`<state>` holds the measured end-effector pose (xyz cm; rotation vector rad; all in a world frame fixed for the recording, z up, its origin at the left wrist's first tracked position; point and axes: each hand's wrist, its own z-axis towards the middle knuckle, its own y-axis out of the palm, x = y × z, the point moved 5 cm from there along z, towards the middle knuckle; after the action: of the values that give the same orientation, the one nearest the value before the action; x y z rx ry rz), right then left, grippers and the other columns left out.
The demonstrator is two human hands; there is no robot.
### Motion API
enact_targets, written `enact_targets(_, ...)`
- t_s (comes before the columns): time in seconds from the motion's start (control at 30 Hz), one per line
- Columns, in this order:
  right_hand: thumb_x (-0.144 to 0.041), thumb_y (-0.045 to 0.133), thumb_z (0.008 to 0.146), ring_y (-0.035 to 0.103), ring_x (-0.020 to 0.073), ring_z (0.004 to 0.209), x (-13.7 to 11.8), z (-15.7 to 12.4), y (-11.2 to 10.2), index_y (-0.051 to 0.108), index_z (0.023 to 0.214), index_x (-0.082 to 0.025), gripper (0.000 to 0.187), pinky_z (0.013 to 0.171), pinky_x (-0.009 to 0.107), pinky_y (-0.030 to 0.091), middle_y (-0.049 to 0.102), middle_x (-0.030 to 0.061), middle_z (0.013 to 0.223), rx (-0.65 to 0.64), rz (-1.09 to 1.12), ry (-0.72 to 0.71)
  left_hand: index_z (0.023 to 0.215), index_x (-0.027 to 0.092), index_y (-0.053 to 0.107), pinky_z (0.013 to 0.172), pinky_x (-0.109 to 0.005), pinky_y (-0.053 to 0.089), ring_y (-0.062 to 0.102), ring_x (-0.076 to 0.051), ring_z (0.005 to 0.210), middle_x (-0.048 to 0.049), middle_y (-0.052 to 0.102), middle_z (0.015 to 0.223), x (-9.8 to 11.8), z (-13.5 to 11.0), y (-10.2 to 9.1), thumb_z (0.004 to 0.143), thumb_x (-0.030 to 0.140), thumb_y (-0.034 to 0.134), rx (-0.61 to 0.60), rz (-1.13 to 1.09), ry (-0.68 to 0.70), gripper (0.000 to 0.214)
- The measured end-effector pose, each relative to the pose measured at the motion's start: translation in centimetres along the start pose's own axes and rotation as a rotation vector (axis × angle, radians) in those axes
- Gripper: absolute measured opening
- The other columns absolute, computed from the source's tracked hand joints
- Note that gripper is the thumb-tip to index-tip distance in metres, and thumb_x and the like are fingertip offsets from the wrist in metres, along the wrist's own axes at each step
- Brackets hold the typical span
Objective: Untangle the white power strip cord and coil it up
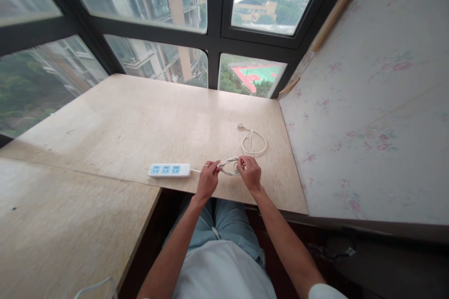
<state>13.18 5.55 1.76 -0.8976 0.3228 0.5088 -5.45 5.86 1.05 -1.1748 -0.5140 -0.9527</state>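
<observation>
A white power strip (170, 176) with blue socket faces lies on the ledge, left of my hands. Its white cord (229, 160) is gathered in loops between my hands, just above the ledge. My left hand (209, 176) pinches the left end of the loops, close to where the cord leaves the strip. The right end of the loops is gripped by the fingers of my right hand (249, 173). Beyond my right hand the cord runs on in a loose curl, ending at the plug (240, 125), which rests on the ledge.
The beige marble-look ledge (168, 117) reaches back to dark-framed windows (212, 46). A flower-patterned wall (368, 149) closes off the right side. Another beige surface (70, 215) extends at the left, with a pale cable (94, 286) near its front edge.
</observation>
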Motion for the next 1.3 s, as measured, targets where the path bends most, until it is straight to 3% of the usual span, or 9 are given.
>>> enact_targets(0.13, -0.021, 0.052, 0.09, 0.06, 0.0188, 0.086, -0.1, -0.2, -0.6, 0.066, 0.099, -0.017, 0.016, 0.079, 0.032, 0.049, 0.068, 0.008, 0.09, 0.003, 0.124, -0.048, 0.109, 0.017, 0.065, 0.076, -0.029, 0.047, 0.059, -0.014, 0.078, -0.0061, 0.061, 0.089, -0.6, -0.5, 0.5, 0.09, 0.021, 0.052, -0.106, -0.037, -0.064, 0.024)
enact_targets(0.3, -0.022, 0.056, 0.091, 0.062, 0.0186, 0.087, -0.5, -0.3, -1.7, 0.068, 0.101, -0.018, 0.016, 0.082, 0.035, 0.05, 0.07, 0.0071, 0.092, 0.029, 0.252, -0.036, 0.1, 0.016, 0.066, 0.073, -0.028, 0.048, 0.058, -0.013, 0.076, -0.0064, 0.061, 0.091, -0.1, -0.3, 0.6, 0.084, 0.035, 0.06, -0.2, -0.091, -0.136, 0.026)
enact_targets(0.43, -0.026, 0.058, 0.09, 0.064, 0.0191, 0.086, -0.7, -0.5, -2.1, 0.07, 0.096, -0.019, 0.015, 0.082, 0.036, 0.05, 0.071, 0.0067, 0.091, 0.063, 0.315, 0.055, 0.098, 0.016, 0.064, 0.068, -0.026, 0.048, 0.062, -0.016, 0.085, -0.0077, 0.064, 0.099, 0.5, 0.4, 0.9, 0.085, 0.045, 0.057, -0.216, -0.221, -0.247, 0.033)
enact_targets(0.6, -0.034, 0.059, 0.089, 0.064, 0.0202, 0.088, -0.2, -1.2, -1.9, 0.07, 0.092, -0.021, 0.018, 0.085, 0.037, 0.05, 0.071, 0.007, 0.09, 0.033, 0.374, 0.22, 0.109, 0.017, 0.063, 0.072, -0.026, 0.048, 0.063, -0.015, 0.083, -0.0056, 0.068, 0.099, 1.0, 0.9, 2.3, 0.084, 0.041, 0.058, -0.293, -0.37, -0.27, 0.035)
enact_targets(0.73, -0.036, 0.06, 0.088, 0.064, 0.0198, 0.089, 0.3, -1.5, -1.8, 0.069, 0.098, -0.02, 0.021, 0.083, 0.036, 0.051, 0.07, 0.0077, 0.095, 0.002, 0.464, 0.292, 0.1, 0.015, 0.066, 0.068, -0.025, 0.047, 0.061, -0.015, 0.077, -0.0055, 0.068, 0.09, 0.6, 1.2, 2.8, 0.084, 0.039, 0.057, -0.247, -0.414, -0.313, 0.031)
enact_targets(0.9, -0.034, 0.057, 0.089, 0.062, 0.0185, 0.092, 1.1, -1.9, -1.9, 0.064, 0.108, -0.018, 0.025, 0.081, 0.033, 0.051, 0.067, 0.0091, 0.104, 0.015, 0.559, 0.396, 0.097, 0.013, 0.065, 0.071, -0.026, 0.048, 0.059, -0.014, 0.076, -0.0061, 0.066, 0.087, -0.3, 1.5, 2.9, 0.079, 0.042, 0.063, -0.16, -0.635, -0.405, 0.034)
enact_targets(1.17, -0.036, 0.065, 0.083, 0.063, 0.0172, 0.086, 1.1, -3.9, 0.1, 0.06, 0.114, -0.019, 0.037, 0.076, 0.031, 0.054, 0.065, 0.0076, 0.103, -0.153, 0.784, 0.506, 0.095, 0.013, 0.062, 0.073, -0.024, 0.046, 0.056, -0.011, 0.076, -0.0042, 0.063, 0.084, -0.9, 1.0, 2.5, 0.077, 0.041, 0.066, -0.128, -0.829, -0.461, 0.034)
enact_targets(1.3, -0.039, 0.066, 0.08, 0.064, 0.0184, 0.083, 1.0, -4.3, 1.1, 0.06, 0.113, -0.019, 0.039, 0.072, 0.033, 0.057, 0.066, 0.0074, 0.101, -0.158, 0.929, 0.617, 0.094, 0.014, 0.059, 0.066, -0.021, 0.044, 0.054, -0.009, 0.071, -0.004, 0.063, 0.086, -1.2, 0.8, 2.5, 0.076, 0.039, 0.068, -0.17, -0.868, -0.509, 0.031)
